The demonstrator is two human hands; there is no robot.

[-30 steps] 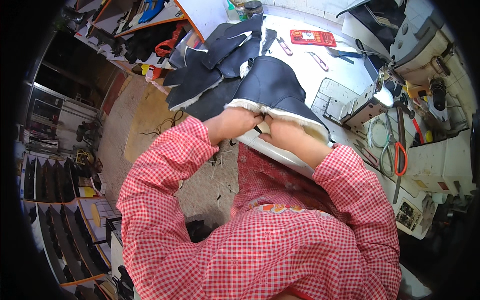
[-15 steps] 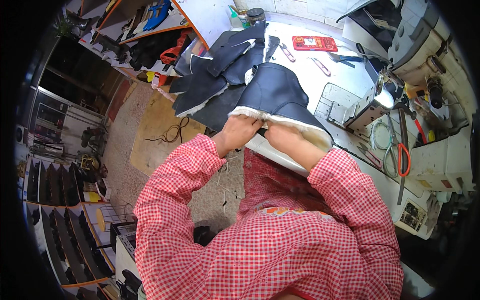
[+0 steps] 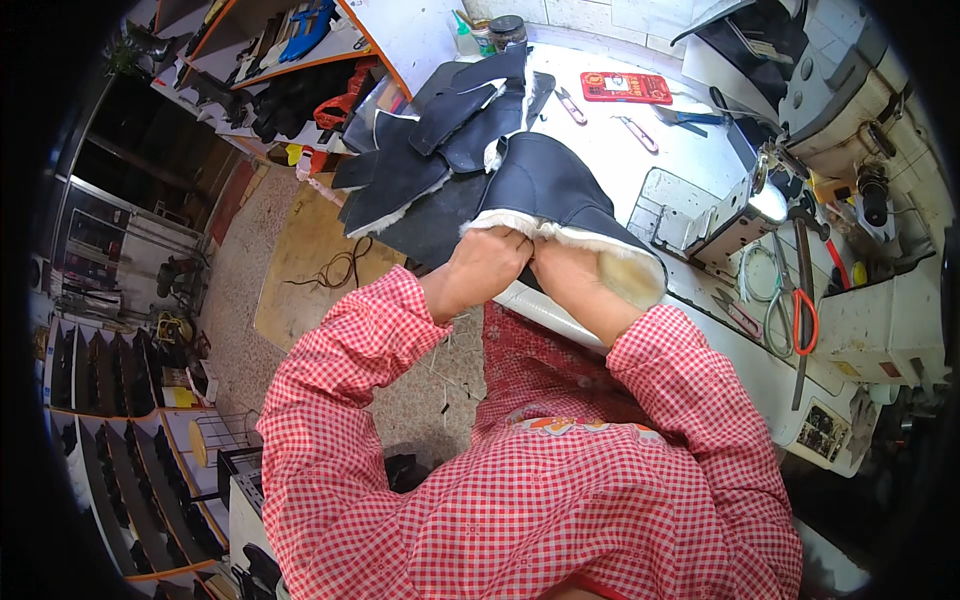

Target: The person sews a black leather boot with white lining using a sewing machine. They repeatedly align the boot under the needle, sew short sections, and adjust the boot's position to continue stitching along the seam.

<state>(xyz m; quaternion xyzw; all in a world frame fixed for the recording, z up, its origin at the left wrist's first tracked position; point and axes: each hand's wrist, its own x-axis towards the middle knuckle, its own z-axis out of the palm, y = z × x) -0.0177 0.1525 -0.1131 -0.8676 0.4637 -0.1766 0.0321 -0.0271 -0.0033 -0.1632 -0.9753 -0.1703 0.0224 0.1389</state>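
Meeting at the near, fleece-trimmed edge of a black leather boot upper [image 3: 560,185], the left hand [image 3: 486,264] and the right hand [image 3: 566,274] are held just beside each other. Both elbows are bent outward, and the forearms, covered by red-and-white checked sleeves [image 3: 345,350], are angled inward from either side. The back of the left hand is turned upward, with its wrist slanted up and to the right. Its fingers are curled and pressed together, and the pale fleece edge is pinched by them. The right hand is slanted up and to the left, its wrist crossing in front of the fleece-lined opening; its fingertips are mostly hidden, so whether anything is pinched by them cannot be told.

The boot upper is placed at the near side of the white counter [image 3: 622,172], directly beyond the hands. Its narrower, rounded end is pointed away and slightly left, while its flared, open edge is turned toward the wearer. Its longest extent is laid from far left to near right, where the fleece inside is exposed. A pile of fleece-backed black leather pieces [image 3: 398,178] is set to its left; beyond it, two thread snips [image 3: 572,106] are laid near a red phone [image 3: 627,88].
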